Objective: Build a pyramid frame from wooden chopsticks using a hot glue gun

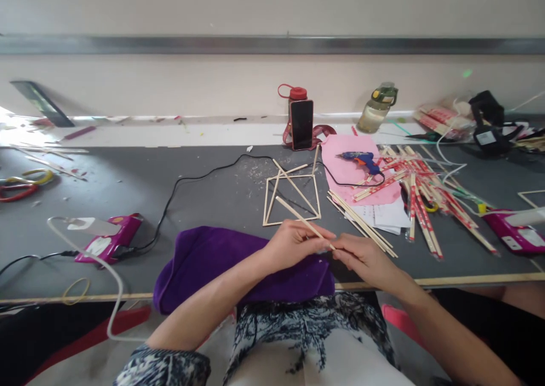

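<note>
Between my two hands is a pale wooden chopstick (293,210), slanting up and left over the table. My left hand (289,244) is closed around its middle. The fingers of my right hand (361,256) pinch its lower end, close beside the left fingertips. Just beyond the hands stands an open frame (266,200) built of the same sticks, with a few of them angled upward. Under my left forearm lies a folded purple cloth (204,261). Several bare chopsticks (361,224) lie side by side to the right of the frame.
A blue glue gun (361,160) rests on pink paper (340,147), its black cord crossing the table to a magenta power strip (113,239). Wrapped chopsticks (419,213) are heaped at right. A phone (302,125) leans on a red-capped bottle (298,93); scissors (25,184) lie far left.
</note>
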